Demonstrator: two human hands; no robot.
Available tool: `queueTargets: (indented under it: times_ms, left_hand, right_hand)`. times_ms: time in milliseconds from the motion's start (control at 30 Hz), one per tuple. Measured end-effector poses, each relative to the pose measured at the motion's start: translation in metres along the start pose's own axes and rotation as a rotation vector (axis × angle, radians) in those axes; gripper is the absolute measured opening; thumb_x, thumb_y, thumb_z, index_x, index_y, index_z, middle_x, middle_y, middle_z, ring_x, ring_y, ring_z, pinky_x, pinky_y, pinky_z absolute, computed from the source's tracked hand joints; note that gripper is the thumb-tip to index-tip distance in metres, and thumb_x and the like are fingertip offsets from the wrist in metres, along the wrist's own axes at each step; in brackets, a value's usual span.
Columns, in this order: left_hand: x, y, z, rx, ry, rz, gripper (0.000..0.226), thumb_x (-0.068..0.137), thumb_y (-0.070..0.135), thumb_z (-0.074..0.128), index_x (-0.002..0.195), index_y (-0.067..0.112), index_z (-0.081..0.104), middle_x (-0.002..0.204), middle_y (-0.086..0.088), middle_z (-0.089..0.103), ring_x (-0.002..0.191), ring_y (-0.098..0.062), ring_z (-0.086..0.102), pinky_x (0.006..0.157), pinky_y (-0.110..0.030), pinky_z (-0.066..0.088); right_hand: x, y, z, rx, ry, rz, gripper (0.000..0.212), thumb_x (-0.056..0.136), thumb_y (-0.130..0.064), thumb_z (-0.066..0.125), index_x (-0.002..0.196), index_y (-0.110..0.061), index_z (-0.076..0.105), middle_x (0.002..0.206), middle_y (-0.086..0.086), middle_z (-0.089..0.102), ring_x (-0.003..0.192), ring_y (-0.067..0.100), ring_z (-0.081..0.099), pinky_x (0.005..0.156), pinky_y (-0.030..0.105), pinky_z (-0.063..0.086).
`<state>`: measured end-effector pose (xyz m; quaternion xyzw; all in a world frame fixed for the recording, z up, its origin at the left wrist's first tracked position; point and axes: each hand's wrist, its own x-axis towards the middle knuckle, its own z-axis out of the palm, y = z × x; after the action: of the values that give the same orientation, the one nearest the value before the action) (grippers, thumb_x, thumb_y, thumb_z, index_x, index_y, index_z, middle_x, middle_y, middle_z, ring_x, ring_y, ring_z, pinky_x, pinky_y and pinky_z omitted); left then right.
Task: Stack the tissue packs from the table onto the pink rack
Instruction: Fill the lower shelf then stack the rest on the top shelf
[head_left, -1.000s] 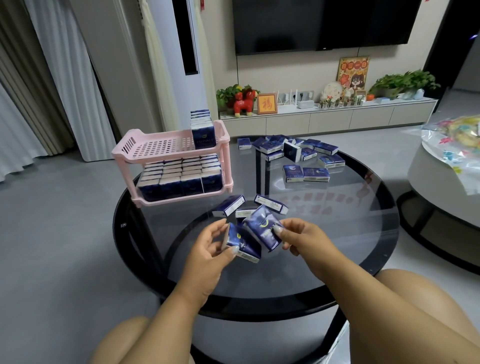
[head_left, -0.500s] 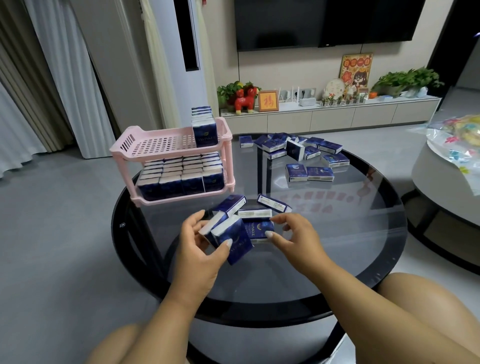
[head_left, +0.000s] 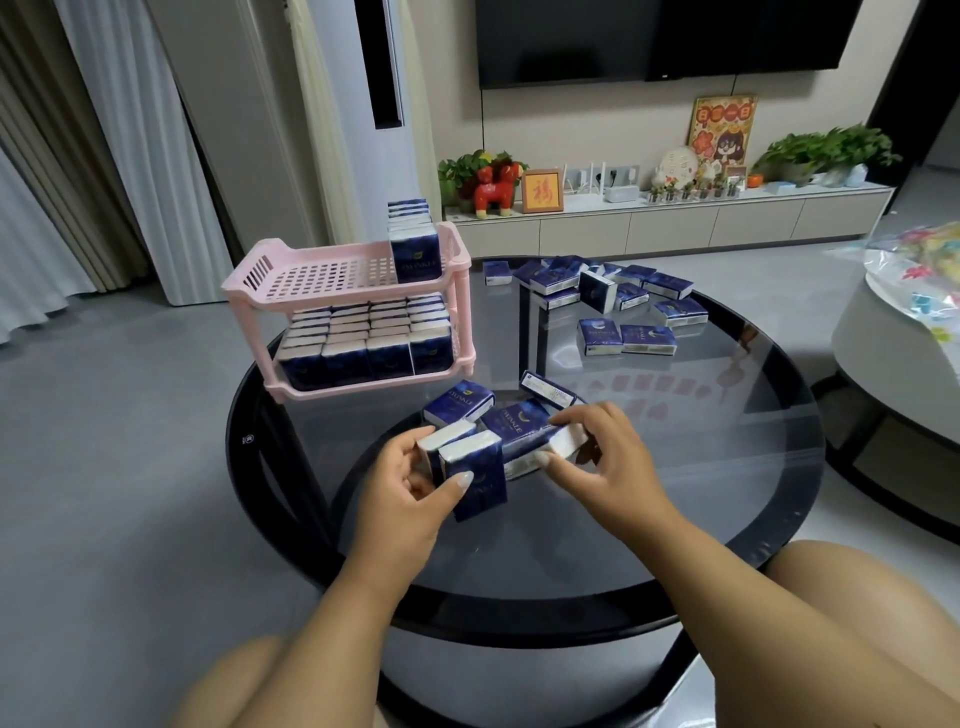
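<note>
Item: tissue packs (head_left: 470, 465), small dark-blue wrapped blocks with white ends.
Location: two held upright in the left hand (head_left: 410, 488) above the near part of the desk (head_left: 649, 519); one under the right hand (head_left: 597, 457); loose ones just beyond the hands and a scatter at the far side.
Rack: pink rack (head_left: 317, 273) at far left of the desk, lower shelf full, one upright row at the right end of the top shelf.
Handling: judged light, soft and squashy under a slick film; best taken across the broad faces, several pressed together as one block.
Left grip: fingers and thumb curled round the two packs.
Right grip: thumb and fingertips pinching one pack, seemingly lifted slightly off the glass.
Change: against half a second back, the left pair stands more upright and the right hand has closed on its pack, bringing it nearer the pair.
</note>
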<state>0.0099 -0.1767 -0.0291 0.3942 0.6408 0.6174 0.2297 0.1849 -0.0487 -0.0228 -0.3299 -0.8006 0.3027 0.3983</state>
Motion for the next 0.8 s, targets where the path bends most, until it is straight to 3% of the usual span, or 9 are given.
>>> queueTargets:
  times_ms: [167, 300, 433, 533, 667, 733, 800]
  left_hand:
    - [-0.001, 0.002, 0.004, -0.132, -0.027, -0.029, 0.049, 0.079, -0.007, 0.072, 0.111, 0.028, 0.057, 0.107, 0.004, 0.070, 0.096, -0.007, 0.068, 0.071, -0.018, 0.054]
    - [-0.001, 0.001, 0.006, -0.175, -0.051, -0.040, 0.047, 0.080, -0.008, 0.071, 0.113, 0.024, 0.058, 0.106, 0.004, 0.072, 0.096, -0.008, 0.069, 0.074, -0.020, 0.054]
    - [-0.004, 0.005, 0.006, -0.223, -0.127, -0.077, 0.044, 0.081, 0.015, 0.076, 0.119, 0.023, 0.057, 0.110, 0.007, 0.072, 0.089, -0.004, 0.067, 0.063, -0.016, 0.050]
    - [-0.005, 0.008, 0.005, -0.223, -0.167, -0.079, 0.062, 0.067, 0.017, 0.083, 0.121, 0.022, 0.054, 0.109, 0.007, 0.072, 0.093, -0.005, 0.068, 0.069, -0.017, 0.052]
    - [-0.008, 0.006, 0.013, -0.087, -0.167, -0.043, 0.077, 0.059, 0.002, 0.089, 0.122, 0.025, 0.050, 0.111, 0.008, 0.070, 0.102, -0.004, 0.067, 0.078, -0.018, 0.053]
    - [-0.006, 0.002, 0.016, -0.011, -0.137, -0.017, 0.076, 0.061, 0.001, 0.089, 0.121, 0.028, 0.051, 0.113, 0.008, 0.070, 0.103, -0.003, 0.066, 0.082, -0.020, 0.053]
    - [-0.002, 0.000, 0.017, 0.021, -0.122, -0.005, 0.071, 0.063, 0.001, 0.087, 0.118, 0.029, 0.051, 0.112, 0.009, 0.069, 0.104, -0.004, 0.066, 0.086, -0.021, 0.052]
  right_hand:
    - [-0.006, -0.013, -0.008, 0.053, 0.007, -0.150, 0.031, 0.075, -0.048, 0.059, 0.096, -0.025, 0.060, 0.092, -0.012, 0.047, 0.079, 0.013, 0.051, 0.061, 0.023, 0.045]
    - [-0.009, -0.013, 0.002, 0.012, -0.082, -0.185, 0.036, 0.072, -0.052, 0.066, 0.094, -0.025, 0.059, 0.092, -0.012, 0.047, 0.082, 0.007, 0.051, 0.066, 0.013, 0.040]
    - [-0.009, -0.005, 0.015, -0.019, -0.138, -0.140, 0.049, 0.068, -0.050, 0.077, 0.106, -0.027, 0.057, 0.098, -0.013, 0.049, 0.090, -0.003, 0.049, 0.075, 0.007, 0.038]
    - [-0.010, -0.005, 0.016, 0.034, -0.167, -0.054, 0.057, 0.068, -0.043, 0.079, 0.117, -0.028, 0.053, 0.106, -0.009, 0.050, 0.091, 0.001, 0.052, 0.074, 0.010, 0.043]
    - [-0.014, -0.011, 0.017, 0.107, -0.234, -0.048, 0.047, 0.079, -0.050, 0.068, 0.119, -0.031, 0.052, 0.110, -0.013, 0.049, 0.097, -0.002, 0.051, 0.078, 0.010, 0.042]
    - [-0.015, -0.014, 0.019, 0.134, -0.245, -0.056, 0.036, 0.085, -0.053, 0.051, 0.116, -0.036, 0.051, 0.110, -0.014, 0.049, 0.102, -0.003, 0.050, 0.083, 0.009, 0.039]
    - [-0.016, -0.016, 0.018, 0.167, -0.257, -0.035, 0.040, 0.087, -0.057, 0.038, 0.120, -0.037, 0.050, 0.116, -0.011, 0.051, 0.111, -0.004, 0.047, 0.092, 0.011, 0.037]
